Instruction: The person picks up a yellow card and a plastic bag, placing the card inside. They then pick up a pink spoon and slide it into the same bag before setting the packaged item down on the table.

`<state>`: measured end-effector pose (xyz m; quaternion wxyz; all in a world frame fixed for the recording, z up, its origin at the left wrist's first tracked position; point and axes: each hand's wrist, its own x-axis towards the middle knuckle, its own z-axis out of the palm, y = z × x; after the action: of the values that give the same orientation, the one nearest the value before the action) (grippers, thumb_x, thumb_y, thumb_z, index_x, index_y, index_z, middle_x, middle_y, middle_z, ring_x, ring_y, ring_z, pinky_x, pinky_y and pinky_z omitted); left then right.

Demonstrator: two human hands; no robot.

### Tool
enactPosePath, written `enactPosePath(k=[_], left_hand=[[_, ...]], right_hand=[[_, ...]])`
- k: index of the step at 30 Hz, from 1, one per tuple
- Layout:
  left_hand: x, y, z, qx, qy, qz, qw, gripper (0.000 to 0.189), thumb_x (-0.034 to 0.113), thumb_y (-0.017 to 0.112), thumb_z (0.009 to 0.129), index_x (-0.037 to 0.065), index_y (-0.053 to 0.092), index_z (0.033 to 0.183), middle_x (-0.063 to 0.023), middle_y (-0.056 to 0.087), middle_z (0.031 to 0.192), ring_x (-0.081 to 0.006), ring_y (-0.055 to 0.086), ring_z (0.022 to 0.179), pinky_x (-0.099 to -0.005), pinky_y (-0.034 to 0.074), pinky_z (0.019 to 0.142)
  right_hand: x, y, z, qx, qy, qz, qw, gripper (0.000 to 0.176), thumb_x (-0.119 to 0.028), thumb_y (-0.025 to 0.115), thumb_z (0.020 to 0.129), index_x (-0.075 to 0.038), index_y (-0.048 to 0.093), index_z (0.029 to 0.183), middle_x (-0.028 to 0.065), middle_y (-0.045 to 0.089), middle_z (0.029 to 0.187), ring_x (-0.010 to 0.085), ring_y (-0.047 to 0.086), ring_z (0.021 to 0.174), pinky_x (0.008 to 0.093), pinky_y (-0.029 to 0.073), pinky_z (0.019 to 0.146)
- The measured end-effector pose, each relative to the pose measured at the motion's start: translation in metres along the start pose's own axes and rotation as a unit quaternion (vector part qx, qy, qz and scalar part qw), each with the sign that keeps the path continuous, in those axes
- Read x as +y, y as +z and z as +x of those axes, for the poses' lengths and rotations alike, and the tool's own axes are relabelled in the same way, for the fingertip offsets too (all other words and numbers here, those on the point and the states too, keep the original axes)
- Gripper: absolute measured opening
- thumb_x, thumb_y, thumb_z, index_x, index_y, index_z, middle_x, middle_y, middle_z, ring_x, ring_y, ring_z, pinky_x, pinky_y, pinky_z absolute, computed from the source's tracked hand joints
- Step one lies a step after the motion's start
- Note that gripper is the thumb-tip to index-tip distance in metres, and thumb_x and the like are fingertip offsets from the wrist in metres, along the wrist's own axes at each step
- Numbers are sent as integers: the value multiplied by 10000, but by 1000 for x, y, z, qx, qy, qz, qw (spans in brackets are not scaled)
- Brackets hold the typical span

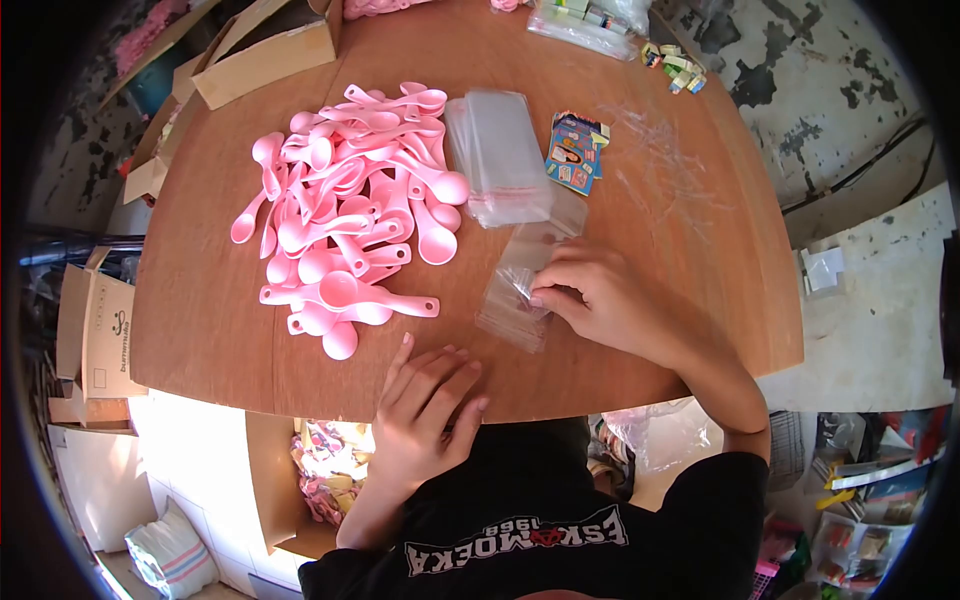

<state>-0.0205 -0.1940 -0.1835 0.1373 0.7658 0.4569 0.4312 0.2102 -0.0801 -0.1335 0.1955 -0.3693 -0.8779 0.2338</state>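
Note:
Pink plastic spoons lie in a heap on the left half of the wooden table. Beside them is a stack of clear plastic bags, with printed cards to its right. My right hand pinches at a clear bag lying flat nearer the table's front edge; its fingertips are pressed together on the plastic. At the front edge, my left hand rests below the spoons, fingers apart and holding nothing.
An open cardboard box stands at the back left. Plastic packets and small wrapped items are at the back right. Thin plastic strips lie right of the cards. Below the front edge is a box with pink and yellow pieces.

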Motion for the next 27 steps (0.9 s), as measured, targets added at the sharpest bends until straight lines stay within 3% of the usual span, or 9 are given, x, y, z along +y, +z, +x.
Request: enactPosePath(k=[5, 8, 11, 15, 16, 17, 19, 21, 27], left_hand=[[3, -6, 2, -24, -44, -35, 998, 328, 78, 702, 750, 52, 642, 1071, -122, 610, 1144, -320, 584, 1111, -533, 342, 1061], [19, -3, 13, 33, -62, -13, 997, 337, 48, 689, 749, 68, 644, 1081, -142, 559, 1254, -330, 509, 1232, -551, 287, 1087], [23, -12, 24, -47, 17, 0, 999, 314, 36, 696, 736, 80, 667, 1045, -157, 493, 1342, -332, 419, 1322, -556, 248, 1104], [2, -5, 23, -47, 41, -128, 990, 150, 40, 728, 744, 66, 684, 885, -106, 677, 1022, -270, 636, 1064, -521, 261, 1109], [3, 0, 21, -6, 12, -156, 988, 110, 28, 720, 773, 55, 676, 870, -68, 696, 839, -246, 692, 881, -493, 366, 1052], [3, 0, 20, -5, 15, -155, 988, 110, 28, 720, 773, 55, 676, 870, -68, 696, 839, -246, 692, 881, -493, 366, 1052], [4, 1, 16, 18, -57, -201, 978, 86, 3, 709, 786, 38, 680, 859, -75, 691, 825, -237, 690, 794, -452, 464, 949], [0, 1, 13, 20, -60, -203, 977, 77, -1, 705, 791, 29, 681, 857, -80, 690, 816, -226, 680, 754, -414, 493, 883], [2, -2, 9, 22, -88, -200, 975, 92, -15, 696, 799, 11, 689, 886, -103, 691, 828, -181, 660, 695, -291, 521, 695]], right_hand=[[-19, -3, -19, 75, -26, -40, 996, 62, -87, 667, 815, -25, 660, 811, 79, 611, 826, 259, 594, 759, 358, 478, 655], [-45, -4, -33, 29, -230, -239, 943, 111, -117, 718, 729, -53, 639, 774, 12, 557, 798, 181, 555, 780, 316, 461, 632], [-64, 3, -43, 39, -288, -188, 938, 109, -126, 677, 783, -46, 644, 848, 17, 492, 774, 157, 547, 791, 312, 481, 742], [-60, -5, -35, 72, -325, -115, 936, 97, -133, 674, 808, -53, 659, 862, 27, 539, 797, 171, 567, 754, 306, 495, 717], [-53, -9, -32, 94, -260, -69, 959, 102, -140, 671, 818, -55, 667, 874, 43, 572, 824, 193, 591, 757, 318, 502, 708], [-44, -14, -26, 114, -193, -23, 974, 108, -147, 669, 828, -56, 675, 887, 59, 605, 850, 215, 614, 761, 330, 510, 699], [-8, -29, -5, 140, -98, -71, 983, 145, -164, 670, 832, -54, 683, 926, 104, 644, 939, 285, 638, 818, 376, 519, 723], [40, -31, 15, 192, -16, -97, 977, 173, -114, 696, 807, -29, 685, 957, 136, 667, 949, 306, 637, 875, 384, 505, 755], [96, -34, 34, 194, 11, -204, 960, 237, -150, 719, 779, -12, 678, 967, 162, 659, 1053, 343, 614, 995, 397, 499, 852]])
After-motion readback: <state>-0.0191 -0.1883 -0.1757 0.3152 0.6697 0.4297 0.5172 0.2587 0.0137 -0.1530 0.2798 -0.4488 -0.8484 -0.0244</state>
